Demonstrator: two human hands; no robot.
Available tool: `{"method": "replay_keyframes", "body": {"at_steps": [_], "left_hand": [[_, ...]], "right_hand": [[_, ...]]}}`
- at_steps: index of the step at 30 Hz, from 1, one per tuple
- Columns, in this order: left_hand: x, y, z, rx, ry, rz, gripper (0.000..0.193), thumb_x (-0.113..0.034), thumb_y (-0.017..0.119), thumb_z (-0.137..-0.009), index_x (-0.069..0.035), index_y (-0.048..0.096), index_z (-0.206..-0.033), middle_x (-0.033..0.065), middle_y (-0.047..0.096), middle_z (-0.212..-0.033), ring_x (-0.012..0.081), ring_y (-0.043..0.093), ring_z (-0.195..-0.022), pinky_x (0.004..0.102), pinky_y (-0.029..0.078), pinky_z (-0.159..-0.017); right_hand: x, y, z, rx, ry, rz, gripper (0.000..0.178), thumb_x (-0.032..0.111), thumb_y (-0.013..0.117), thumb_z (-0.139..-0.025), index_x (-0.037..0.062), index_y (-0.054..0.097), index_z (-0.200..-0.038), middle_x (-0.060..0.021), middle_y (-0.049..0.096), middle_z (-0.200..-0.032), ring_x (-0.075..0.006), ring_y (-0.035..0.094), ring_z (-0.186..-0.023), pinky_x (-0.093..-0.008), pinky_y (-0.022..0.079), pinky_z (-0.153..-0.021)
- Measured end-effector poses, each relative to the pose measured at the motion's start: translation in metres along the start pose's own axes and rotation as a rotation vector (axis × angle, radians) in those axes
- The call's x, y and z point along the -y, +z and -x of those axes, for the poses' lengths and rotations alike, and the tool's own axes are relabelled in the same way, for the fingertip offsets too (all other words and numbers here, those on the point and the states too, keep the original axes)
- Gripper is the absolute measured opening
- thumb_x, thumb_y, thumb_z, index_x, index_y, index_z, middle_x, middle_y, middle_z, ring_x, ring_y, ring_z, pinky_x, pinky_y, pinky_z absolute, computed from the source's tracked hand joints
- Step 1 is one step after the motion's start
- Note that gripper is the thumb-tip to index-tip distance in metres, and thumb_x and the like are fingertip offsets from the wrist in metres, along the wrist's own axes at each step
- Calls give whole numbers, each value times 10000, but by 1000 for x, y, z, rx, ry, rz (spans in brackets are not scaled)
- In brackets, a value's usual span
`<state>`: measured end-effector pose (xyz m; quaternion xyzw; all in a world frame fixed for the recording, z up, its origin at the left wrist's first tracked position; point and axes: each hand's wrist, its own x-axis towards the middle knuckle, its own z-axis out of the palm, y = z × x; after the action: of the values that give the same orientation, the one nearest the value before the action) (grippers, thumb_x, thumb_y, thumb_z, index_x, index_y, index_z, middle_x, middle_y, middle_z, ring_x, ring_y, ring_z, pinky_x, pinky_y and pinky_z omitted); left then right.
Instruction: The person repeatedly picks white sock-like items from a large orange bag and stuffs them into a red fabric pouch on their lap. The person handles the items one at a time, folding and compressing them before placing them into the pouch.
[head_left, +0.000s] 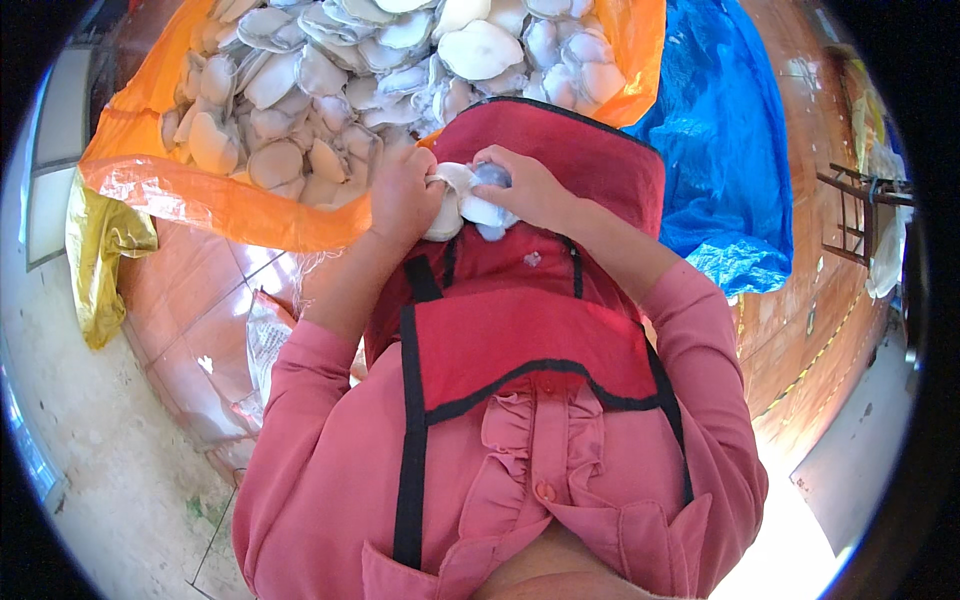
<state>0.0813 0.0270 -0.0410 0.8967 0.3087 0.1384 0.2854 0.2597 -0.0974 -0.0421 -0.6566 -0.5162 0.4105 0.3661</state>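
Observation:
Above the red apron [530,345] on my lap, my two hands work close together. My left hand [405,195] is closed, gripping the edge of a white rounded pad [446,222] that looks soft. My right hand [527,186] pinches a second piece, a white and grey fluffy pad [487,212], right beside the first. White material stretches between the two hands; whether the pieces are joined, I cannot tell. Fingertips are partly hidden behind the pads. A small pale tuft [532,258] lies on the apron below my right hand.
Just beyond my knees, an opened orange sack [250,205] holds a big heap of white and greyish pads [330,75]. A blue plastic sheet [710,150] lies at its right. A yellow bag [100,260] is at the left, and a dark metal frame [860,215] stands far right.

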Motion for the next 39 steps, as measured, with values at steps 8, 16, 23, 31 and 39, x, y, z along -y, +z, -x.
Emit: {"method": "replay_keyframes", "body": {"at_steps": [8, 16, 23, 31, 39], "left_hand": [[4, -65, -2, 596, -372, 900, 396, -222, 660, -856, -57, 583, -1207, 60, 611, -1145, 200, 592, -1056, 345, 469, -927], [-6, -49, 17, 560, -395, 1412, 605, -214, 754, -809, -72, 483, -1330, 61, 551, -1257, 187, 518, -1191, 344, 422, -1011], [-42, -42, 28, 233, -339, 965, 497, -119, 792, -739, -88, 522, -1155, 22, 542, -1019, 159, 558, -960, 282, 466, -840], [-67, -35, 45, -135, -102, 219, 470, -102, 746, -710, -38, 544, -1131, 163, 528, -1074, 342, 544, -1023, 404, 469, -869], [-27, -52, 42, 443, 222, 388, 425, -45, 634, -780, -66, 592, -1202, 183, 526, -1244, 343, 540, -1135, 434, 485, -887]], "right_hand": [[-10, -1, 24, -155, -105, -150, 272, 65, 687, -832, 66, 562, -1075, -69, 599, -1041, -189, 578, -984, -305, 456, -885], [-11, 0, 28, -360, -398, -222, 281, -42, 676, -790, 74, 543, -1008, -95, 573, -1103, -236, 569, -1064, -327, 449, -916], [-4, 15, 18, -475, -348, -27, 267, 5, 711, -771, 78, 583, -993, -121, 577, -1167, -280, 574, -1093, -353, 452, -950], [13, 26, 43, -189, -247, -254, 462, 47, 713, -800, 47, 560, -1236, -118, 539, -1230, -289, 554, -1132, -350, 446, -985], [-9, 27, 52, 71, 170, -650, 325, 3, 688, -826, 96, 572, -1115, 20, 610, -1023, -105, 571, -991, -284, 480, -867]]}}
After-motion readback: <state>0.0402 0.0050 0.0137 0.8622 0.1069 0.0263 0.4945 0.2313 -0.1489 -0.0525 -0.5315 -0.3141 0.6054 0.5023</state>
